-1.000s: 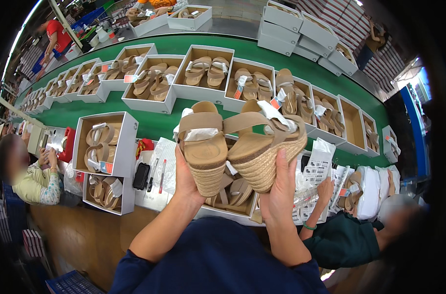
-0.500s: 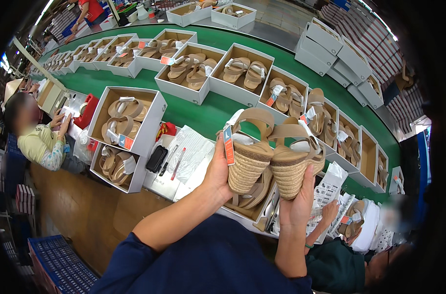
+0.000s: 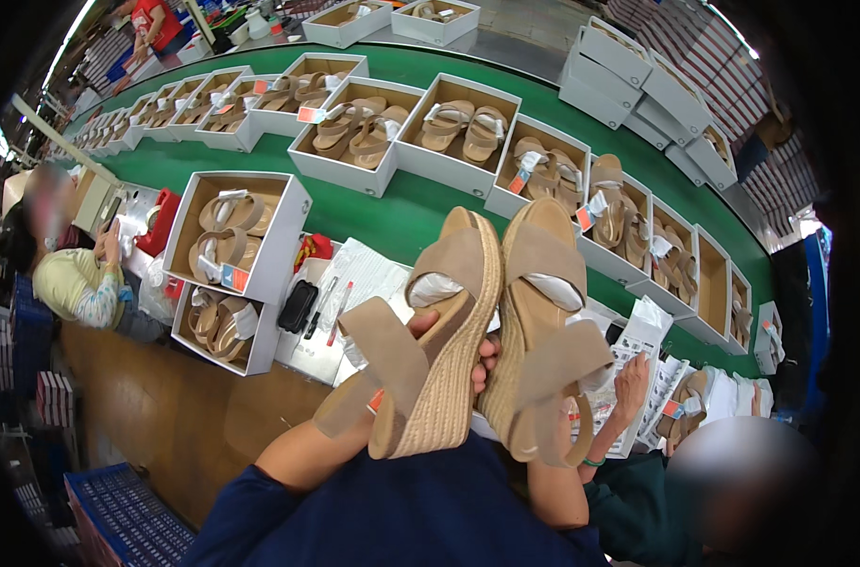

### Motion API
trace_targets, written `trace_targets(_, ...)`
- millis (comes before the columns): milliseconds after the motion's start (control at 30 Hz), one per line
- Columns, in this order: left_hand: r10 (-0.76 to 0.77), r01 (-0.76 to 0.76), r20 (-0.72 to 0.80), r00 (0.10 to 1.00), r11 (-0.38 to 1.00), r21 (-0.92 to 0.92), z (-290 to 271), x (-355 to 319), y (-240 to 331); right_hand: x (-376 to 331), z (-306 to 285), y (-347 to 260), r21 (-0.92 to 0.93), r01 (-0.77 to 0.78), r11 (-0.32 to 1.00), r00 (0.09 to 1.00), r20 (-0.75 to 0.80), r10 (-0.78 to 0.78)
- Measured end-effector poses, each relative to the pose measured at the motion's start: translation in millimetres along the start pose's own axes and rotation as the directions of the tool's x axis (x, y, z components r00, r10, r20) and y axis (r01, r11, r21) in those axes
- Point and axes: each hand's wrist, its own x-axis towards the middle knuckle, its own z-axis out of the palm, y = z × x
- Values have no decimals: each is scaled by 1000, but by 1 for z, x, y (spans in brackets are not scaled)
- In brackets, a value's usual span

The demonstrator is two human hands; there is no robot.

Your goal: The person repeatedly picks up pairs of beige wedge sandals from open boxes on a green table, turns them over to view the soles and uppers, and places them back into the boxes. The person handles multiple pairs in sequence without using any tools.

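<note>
Two tan wedge sandals with woven rope soles are held up side by side in front of me, toes pointing away. My left hand (image 3: 487,364) grips the left sandal (image 3: 439,369), its thumb by the straps and its fingertips showing past the sole. Behind the right sandal (image 3: 534,331) my right hand is mostly hidden; its forearm (image 3: 554,493) rises to the heel, and the sandal is held there. An orange tag (image 3: 377,401) hangs near the left sandal's heel strap.
Open white shoe boxes (image 3: 354,175) with sandals line the green conveyor (image 3: 345,222). Two stacked boxes (image 3: 293,227) stand at left, beside pens (image 3: 340,312) and a black case (image 3: 298,305). A co-worker's hand (image 3: 631,386) touches printed sheets at right; another person (image 3: 80,283) works at left.
The sandals have turned from heels toward me to showing their insoles and side wedges, and come nearer to me. My hands are now largely behind them.
</note>
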Motion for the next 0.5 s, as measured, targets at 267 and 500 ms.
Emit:
trace_targets(267, 46, -47, 6, 999, 994, 101, 22, -13, -5, 1, -31, 0, -96, -97, 991, 964, 239, 118)
trace_targets(500, 82, 57, -256, 963, 867, 494, 66, -36, 15, -31, -22, -35, -714, 69, 696, 984, -65, -164)
